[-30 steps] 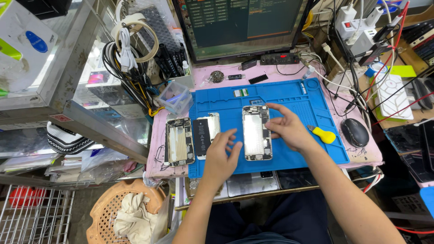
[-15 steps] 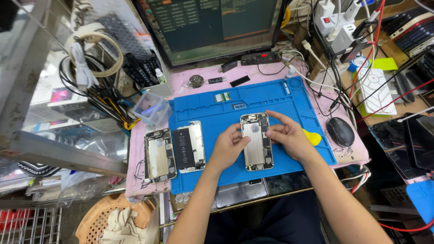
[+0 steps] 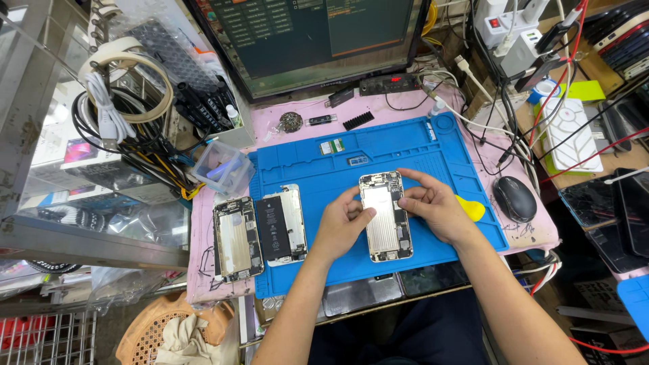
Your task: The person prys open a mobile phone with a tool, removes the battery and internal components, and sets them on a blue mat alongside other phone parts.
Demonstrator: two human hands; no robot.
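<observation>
Opened phone (image 3: 385,216) lying flat on the blue mat (image 3: 446,145), mid-bench. Left hand (image 3: 341,223) pinches its left edge in a fingertip grip, right hand (image 3: 436,206) pinches the right edge.

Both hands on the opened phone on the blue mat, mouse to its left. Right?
Not quite: the head view shows the mouse to the right of the phone. Both the left hand and right hand do touch it on the blue mat.
</observation>
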